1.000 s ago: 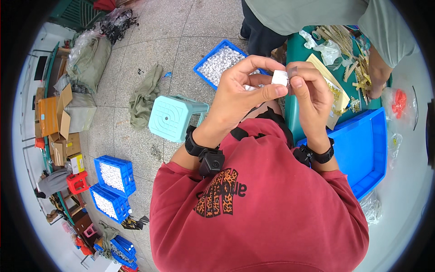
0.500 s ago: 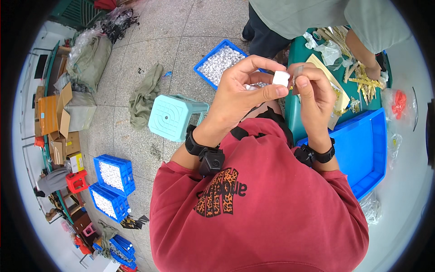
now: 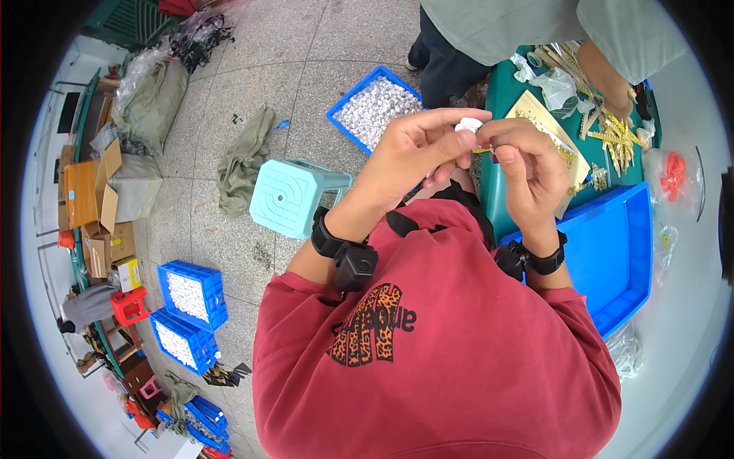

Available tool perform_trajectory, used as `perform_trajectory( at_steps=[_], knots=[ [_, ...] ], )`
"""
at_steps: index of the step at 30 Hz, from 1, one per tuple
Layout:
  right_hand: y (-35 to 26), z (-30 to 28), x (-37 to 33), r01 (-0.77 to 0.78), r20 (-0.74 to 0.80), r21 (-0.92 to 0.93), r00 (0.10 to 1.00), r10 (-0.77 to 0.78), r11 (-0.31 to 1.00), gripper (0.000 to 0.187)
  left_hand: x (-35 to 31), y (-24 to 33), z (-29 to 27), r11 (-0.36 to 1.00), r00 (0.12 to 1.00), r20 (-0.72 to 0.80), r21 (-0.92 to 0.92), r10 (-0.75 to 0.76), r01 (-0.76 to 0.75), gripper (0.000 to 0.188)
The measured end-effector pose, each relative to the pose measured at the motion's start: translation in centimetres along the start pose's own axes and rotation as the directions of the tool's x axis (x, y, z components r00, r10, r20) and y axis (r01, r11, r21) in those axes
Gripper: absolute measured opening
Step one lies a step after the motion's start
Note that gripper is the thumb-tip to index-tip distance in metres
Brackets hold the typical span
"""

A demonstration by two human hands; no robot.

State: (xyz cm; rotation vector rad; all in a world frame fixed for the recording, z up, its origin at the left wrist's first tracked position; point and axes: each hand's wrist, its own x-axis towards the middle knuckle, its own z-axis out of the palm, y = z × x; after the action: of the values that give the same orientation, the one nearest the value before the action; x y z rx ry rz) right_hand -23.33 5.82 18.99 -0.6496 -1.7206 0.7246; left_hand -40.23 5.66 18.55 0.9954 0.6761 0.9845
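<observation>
Above the near edge of the green table, both my hands meet around a small white rounded piece (image 3: 469, 124). My left hand (image 3: 417, 153) pinches it between thumb and forefinger, the other fingers curled beneath. My right hand (image 3: 539, 161) is closed, its forefinger reaching to the piece's right side and its thumb bent up. Whatever sits between those right fingers is mostly hidden; only a tiny dark bit shows by the thumb tip. Beyond the right hand lies a cream tray (image 3: 577, 157) with small gold parts on the green table (image 3: 497, 195).
A blue crate of small white pieces (image 3: 375, 107) stands beyond my left hand, near a mint stool (image 3: 283, 199). An empty-looking blue tray (image 3: 604, 252) lies at right. Across the table a co-worker's hand (image 3: 618, 105) is over gold strips (image 3: 615, 138). Filled blue crates (image 3: 214, 294) stand at left.
My hands have come together. The white piece has tilted and sits deeper in the left fingers. The thin greyish piece that showed in my right fingers is now out of sight.
</observation>
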Motion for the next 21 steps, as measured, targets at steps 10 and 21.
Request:
perform_trajectory(
  at_steps=[10, 21],
  knots=[
    [0.0, -0.1, -0.1, -0.076, -0.098, 0.075, 0.992, 0.083, 0.994, 0.005, -0.1, 0.8, 0.3, 0.972, 0.998, -0.051, -0.233, -0.041, 0.028, 0.029],
    [-0.9, 0.2, 0.3, -0.246, 0.004, 0.303, 0.966, 0.257, 0.921, 0.009, -0.9, 0.9, 0.4, 0.988, 0.983, -0.101, -0.02, 0.153, -0.155, 0.037]
  ],
)
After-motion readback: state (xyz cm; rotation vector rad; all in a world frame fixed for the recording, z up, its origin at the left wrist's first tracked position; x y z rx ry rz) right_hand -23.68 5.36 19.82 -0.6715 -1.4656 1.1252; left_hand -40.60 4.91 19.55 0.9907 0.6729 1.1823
